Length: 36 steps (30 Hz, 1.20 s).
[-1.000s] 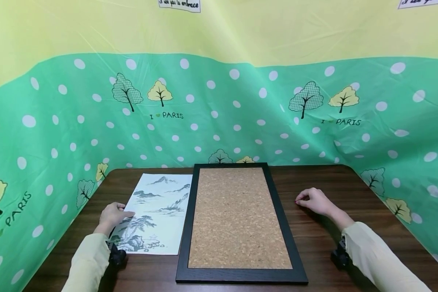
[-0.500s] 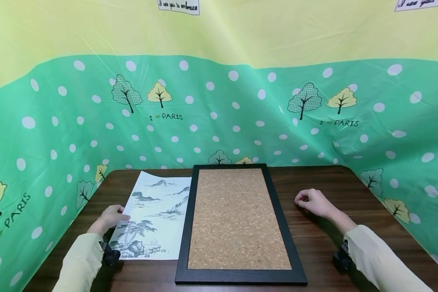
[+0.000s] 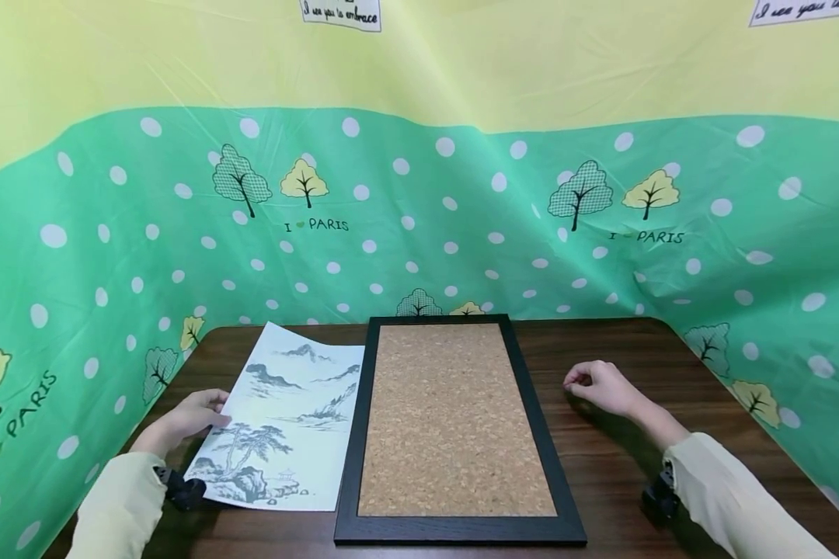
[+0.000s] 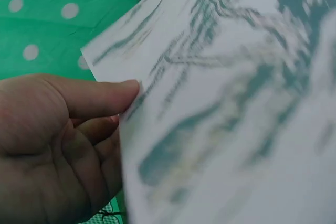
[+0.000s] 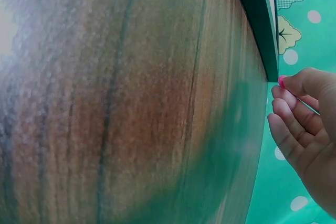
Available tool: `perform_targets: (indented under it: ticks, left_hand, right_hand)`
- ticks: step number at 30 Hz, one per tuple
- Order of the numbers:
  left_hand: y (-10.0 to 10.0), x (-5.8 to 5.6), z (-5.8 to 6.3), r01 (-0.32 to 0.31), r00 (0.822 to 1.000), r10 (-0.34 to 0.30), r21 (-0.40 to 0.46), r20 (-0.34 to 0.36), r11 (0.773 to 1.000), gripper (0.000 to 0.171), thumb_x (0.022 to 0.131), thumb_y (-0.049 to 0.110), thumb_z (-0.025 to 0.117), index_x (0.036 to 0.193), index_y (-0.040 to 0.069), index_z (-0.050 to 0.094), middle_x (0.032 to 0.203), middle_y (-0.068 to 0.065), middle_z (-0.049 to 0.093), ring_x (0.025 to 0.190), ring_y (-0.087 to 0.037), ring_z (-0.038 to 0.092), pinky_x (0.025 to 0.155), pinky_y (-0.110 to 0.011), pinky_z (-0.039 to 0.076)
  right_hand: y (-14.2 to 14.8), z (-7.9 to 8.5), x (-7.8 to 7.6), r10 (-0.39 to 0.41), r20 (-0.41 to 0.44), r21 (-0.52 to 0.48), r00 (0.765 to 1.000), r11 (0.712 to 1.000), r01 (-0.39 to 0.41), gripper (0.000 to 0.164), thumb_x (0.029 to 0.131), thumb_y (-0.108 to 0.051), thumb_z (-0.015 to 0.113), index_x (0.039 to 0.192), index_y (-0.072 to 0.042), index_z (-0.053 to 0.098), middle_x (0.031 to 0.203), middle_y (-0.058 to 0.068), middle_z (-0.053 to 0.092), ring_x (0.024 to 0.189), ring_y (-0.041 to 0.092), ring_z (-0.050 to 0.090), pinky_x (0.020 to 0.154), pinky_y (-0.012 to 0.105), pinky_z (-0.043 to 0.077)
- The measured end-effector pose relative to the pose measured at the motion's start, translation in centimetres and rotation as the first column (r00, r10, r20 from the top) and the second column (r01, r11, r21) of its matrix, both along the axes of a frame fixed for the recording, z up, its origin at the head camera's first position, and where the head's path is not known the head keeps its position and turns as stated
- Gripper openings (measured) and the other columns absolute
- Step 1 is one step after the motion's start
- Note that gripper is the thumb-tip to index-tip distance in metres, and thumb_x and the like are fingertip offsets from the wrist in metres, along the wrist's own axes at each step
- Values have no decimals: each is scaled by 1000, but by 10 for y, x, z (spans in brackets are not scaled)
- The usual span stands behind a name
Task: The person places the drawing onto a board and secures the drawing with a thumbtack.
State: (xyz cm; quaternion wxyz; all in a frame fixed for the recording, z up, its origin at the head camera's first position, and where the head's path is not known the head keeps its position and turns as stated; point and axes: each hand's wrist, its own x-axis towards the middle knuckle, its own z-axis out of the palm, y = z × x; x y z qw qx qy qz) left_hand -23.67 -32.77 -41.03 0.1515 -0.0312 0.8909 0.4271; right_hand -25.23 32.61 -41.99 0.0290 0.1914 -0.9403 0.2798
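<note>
In the head view my left hand [image 3: 190, 415] holds the left edge of a sheet of paper [image 3: 301, 435] printed with an ink landscape of mountains and pine trees. The left wrist view has the thumb on top of the sheet and the fingers folded beneath it. The sheet's upper left corner bends upward. To its right lies a cork board [image 3: 454, 419] in a black frame. Right of the board, my right hand [image 3: 604, 387] hovers over the table. It pinches a small pink object [image 5: 282, 81] between thumb and forefinger, mostly hidden by the fingertips.
Everything lies on a dark wood-grain table [image 3: 622, 481]. A green and yellow cloth [image 3: 419, 186] with white dots and printed trees hangs behind and at both sides. Dark wrist cameras are strapped at both sleeves.
My left hand has moved left and toward me, pulling the sheet along and lifting its left side. The right hand has stayed nearly in place.
</note>
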Motion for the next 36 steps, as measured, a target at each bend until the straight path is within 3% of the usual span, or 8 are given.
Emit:
perform_targets:
  ticks: [7,24,33,35,36]
  left_hand:
    - [-11,3,13,-13,1000,13,87,-1,996,44,87,2,55,123,-13,36,90,-8,58,75,-17,58,66,-35,48]
    - [-24,5,33,-4,1000,8,270,-11,963,50,88,1,53,128,-16,26,92,0,60,81,-12,59,71,-32,50]
    - [-4,0,29,22,1000,-16,350,-20,936,52,87,3,55,128,-15,27,94,0,61,82,-13,60,71,-31,50]
    - [3,-3,26,30,999,-23,359,-24,933,52,87,3,56,127,-14,29,94,-1,61,81,-13,60,71,-31,51]
    - [1,-9,15,72,997,-58,406,-46,911,50,86,4,58,127,-11,34,95,-2,61,81,-13,60,70,-30,50]
  right_hand:
    - [0,2,2,4,6,-6,1000,1000,-4,7,81,0,60,83,-2,67,75,2,63,66,6,51,57,23,44]
    - [2,2,3,-3,0,-8,1000,1000,3,6,82,0,62,85,-2,67,77,2,63,67,9,52,58,23,45]
    - [3,3,2,-7,4,-16,1000,1000,7,6,82,0,62,85,-1,67,77,4,64,67,9,52,58,23,45]
    - [2,3,2,-5,5,-14,1000,1000,5,6,82,-1,62,85,-1,67,77,3,64,67,8,52,58,23,45]
    - [2,3,1,-5,5,-15,1000,1000,5,6,82,-1,62,85,-1,67,77,3,64,67,8,52,58,23,45]
